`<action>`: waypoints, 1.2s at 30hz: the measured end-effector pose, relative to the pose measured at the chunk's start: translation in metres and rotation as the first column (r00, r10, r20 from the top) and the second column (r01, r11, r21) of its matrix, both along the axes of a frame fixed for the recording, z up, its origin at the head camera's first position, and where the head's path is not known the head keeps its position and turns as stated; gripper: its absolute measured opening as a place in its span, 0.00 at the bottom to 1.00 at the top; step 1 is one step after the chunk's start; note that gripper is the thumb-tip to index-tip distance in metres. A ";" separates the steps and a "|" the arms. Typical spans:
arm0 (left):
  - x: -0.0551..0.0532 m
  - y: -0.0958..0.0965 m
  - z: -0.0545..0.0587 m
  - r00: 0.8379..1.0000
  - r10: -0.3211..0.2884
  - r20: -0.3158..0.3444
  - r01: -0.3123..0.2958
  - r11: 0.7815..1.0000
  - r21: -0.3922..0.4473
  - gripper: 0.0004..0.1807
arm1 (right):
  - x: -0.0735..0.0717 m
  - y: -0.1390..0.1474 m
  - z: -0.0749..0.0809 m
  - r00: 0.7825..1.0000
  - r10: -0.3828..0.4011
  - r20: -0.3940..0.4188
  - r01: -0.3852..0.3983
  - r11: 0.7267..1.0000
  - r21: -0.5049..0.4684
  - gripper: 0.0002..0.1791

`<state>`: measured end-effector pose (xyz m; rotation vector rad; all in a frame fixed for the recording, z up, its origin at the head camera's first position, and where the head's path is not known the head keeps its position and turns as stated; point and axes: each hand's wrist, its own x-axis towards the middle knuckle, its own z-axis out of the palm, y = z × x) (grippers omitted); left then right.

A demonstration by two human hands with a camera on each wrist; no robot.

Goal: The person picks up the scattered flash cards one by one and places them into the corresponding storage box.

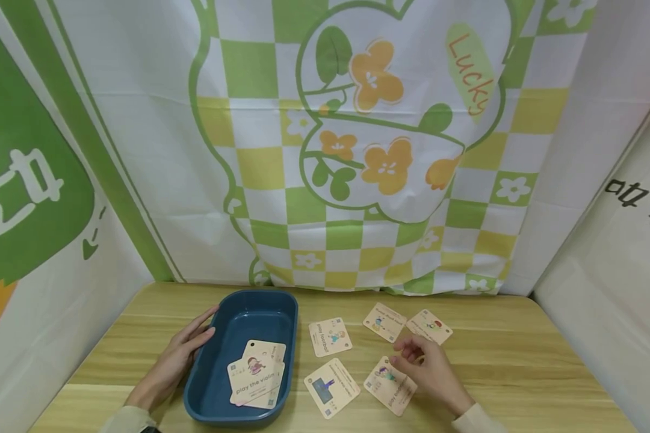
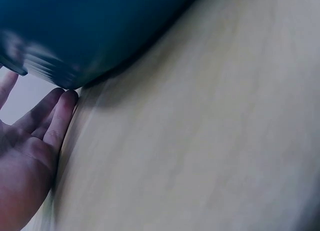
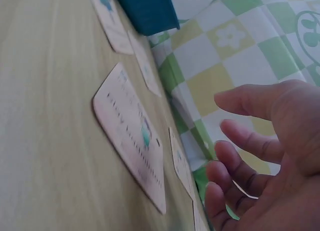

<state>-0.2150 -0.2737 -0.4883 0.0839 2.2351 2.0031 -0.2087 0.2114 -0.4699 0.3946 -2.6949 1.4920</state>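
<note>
My left hand [image 1: 176,358] is at the left side of a dark blue rectangular tray [image 1: 195,394]. In the left wrist view its fairly straight fingers [image 2: 60,118] touch the tray's outer wall. Inside the tray lie overlapping picture cards, the top one a "play the violin" card [image 1: 254,382]. My right hand [image 1: 430,367] hovers over a card with a figure in green [image 1: 392,394], just above its upper right part. The right wrist view shows that hand's fingers loosely bent with nothing between them, apart from the card [image 3: 132,136] lying on the table.
A "play football" card [image 1: 330,337], a card with a blue picture [image 1: 331,388] and two cards at the back, one left [image 1: 384,323] and one right [image 1: 433,325], lie on the wooden table [image 1: 493,337]. A patterned cloth [image 1: 357,240] hangs behind the table's far edge.
</note>
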 end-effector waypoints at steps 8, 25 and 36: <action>-0.001 0.001 -0.001 1.000 0.016 0.009 -0.015 1.000 -0.006 0.35 | 0.012 0.014 -0.007 0.998 0.049 0.026 -0.051 0.994 0.101 0.22; -0.001 -0.001 -0.003 1.000 0.008 0.017 -0.008 1.000 -0.008 0.35 | 0.021 0.024 -0.009 0.985 0.117 0.124 -0.140 0.971 0.192 0.39; -0.001 0.001 -0.003 0.999 0.020 0.031 -0.019 1.000 -0.016 0.35 | 0.024 0.022 -0.005 0.983 0.108 0.151 -0.144 0.955 0.258 0.45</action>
